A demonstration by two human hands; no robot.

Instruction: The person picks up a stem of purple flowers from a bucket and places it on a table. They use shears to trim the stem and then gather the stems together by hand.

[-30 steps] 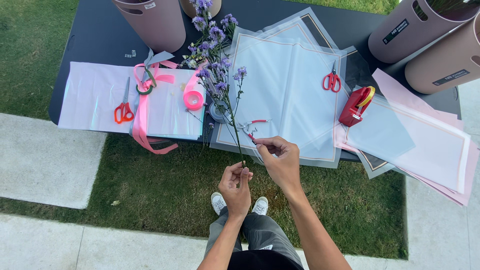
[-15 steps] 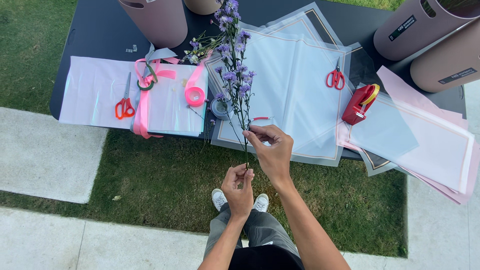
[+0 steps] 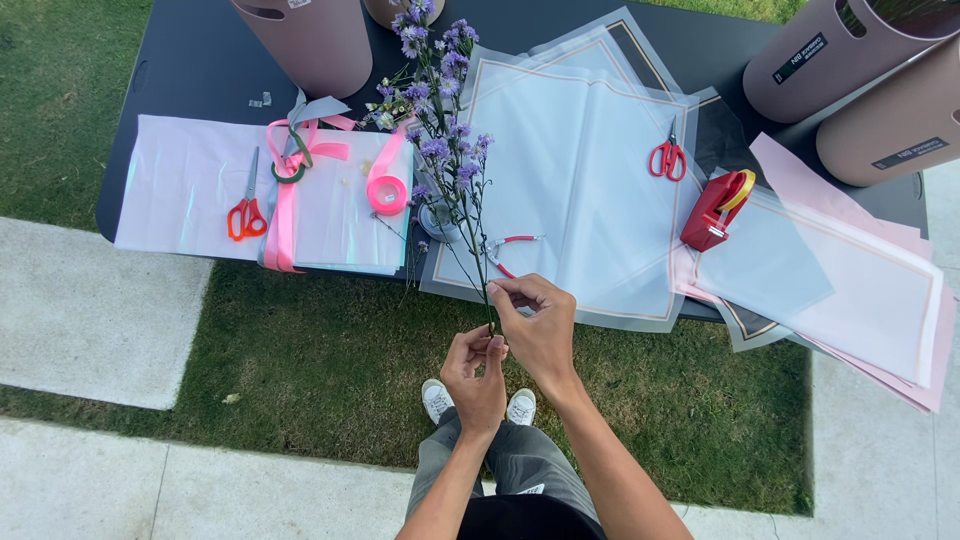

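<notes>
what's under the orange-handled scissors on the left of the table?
The orange-handled scissors lie on a pale pink wrapping sheet, which rests on the black table. Whether more sheets are stacked beneath is hidden by the top one.

Two orange scissors [image 3: 246,214], perhaps four buckets [image 3: 310,40], one pink ribbon roll [image 3: 387,193].

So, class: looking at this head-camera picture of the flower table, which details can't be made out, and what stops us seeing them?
- Head view: what the cylindrical containers hold; the top edge cuts them off.
- Whether the right hand pinches a leaf off the purple flower stem or just the stalk: too small.
- The stem's lower end: hidden by the left hand.
- The table under the wrapping sheets: covered.
</notes>
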